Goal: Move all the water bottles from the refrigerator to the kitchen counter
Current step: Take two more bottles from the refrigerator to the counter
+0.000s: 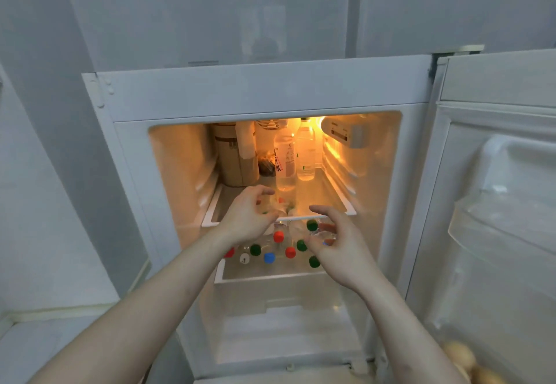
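Observation:
The refrigerator (270, 92) stands open and lit. Two tall clear water bottles (285, 161) (305, 155) stand on the upper shelf (337, 203). Below it, a white bin (270, 281) holds several upright bottles with red (278, 236), green (255, 250) and blue (269, 258) caps. My left hand (246, 218) hovers at the shelf's front edge with loosely curled fingers, and a blurred clear bottle lies just beyond them. My right hand (334, 242) reaches over the bin, thumb and fingers curved around a clear bottle top beside a green cap (312, 225). Whether it grips is unclear.
A brown cylindrical container (237, 158) and a dark item stand at the shelf's back left. The fridge door (496, 203) hangs open on the right, with pale round items (460, 356) in its lower rack. A white ledge (45, 332) lies at lower left.

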